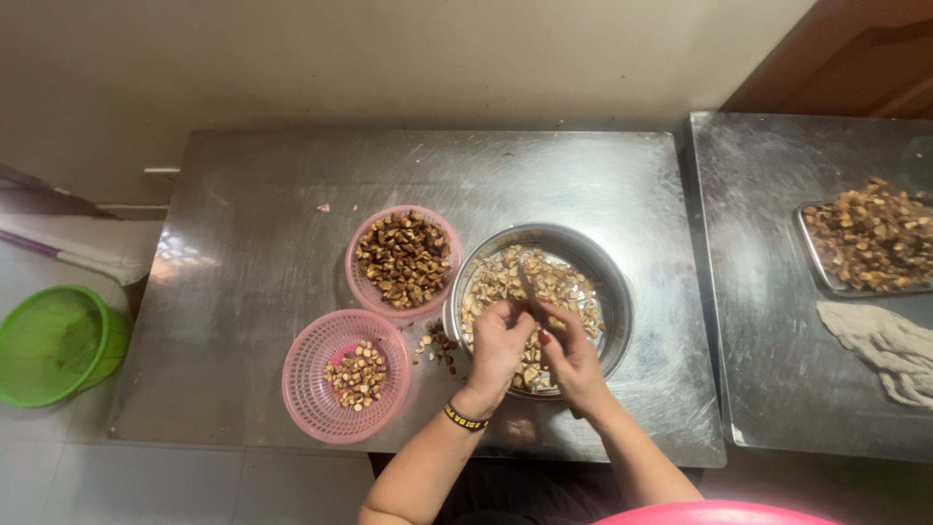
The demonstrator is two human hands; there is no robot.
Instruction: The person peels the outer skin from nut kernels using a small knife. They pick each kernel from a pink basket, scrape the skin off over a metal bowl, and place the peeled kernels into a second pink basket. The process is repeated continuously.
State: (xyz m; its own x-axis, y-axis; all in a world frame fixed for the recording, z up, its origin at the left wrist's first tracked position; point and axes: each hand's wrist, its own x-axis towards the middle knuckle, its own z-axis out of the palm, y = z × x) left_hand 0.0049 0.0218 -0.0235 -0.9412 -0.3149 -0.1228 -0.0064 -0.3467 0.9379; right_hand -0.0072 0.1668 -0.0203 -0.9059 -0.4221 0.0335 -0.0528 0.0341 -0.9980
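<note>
Nuts (559, 282) in the metal bowl (622, 301): our left hand (498, 345) pinches one, our right hand (571, 355) grips the knife (530, 292) (cut slowly, fingers tucked back).

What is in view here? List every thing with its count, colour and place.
Steel tables: two, grey, side by side.
Metal bowl: one, silver, centre of the left table, holding tan pieces.
Pink baskets: two, left of the bowl, the far one fuller with darker pieces.
Loose pieces: small brown pile between the near basket and the bowl.
Metal tray: one, on the right table, heaped with brown pieces.
Cloth: one, beige, below the tray.
Green basket: one, on the floor at left.
Knife: one, over the bowl, in the right hand.
Left hand: black wristband, over the bowl.
Right hand: over the bowl.
</note>
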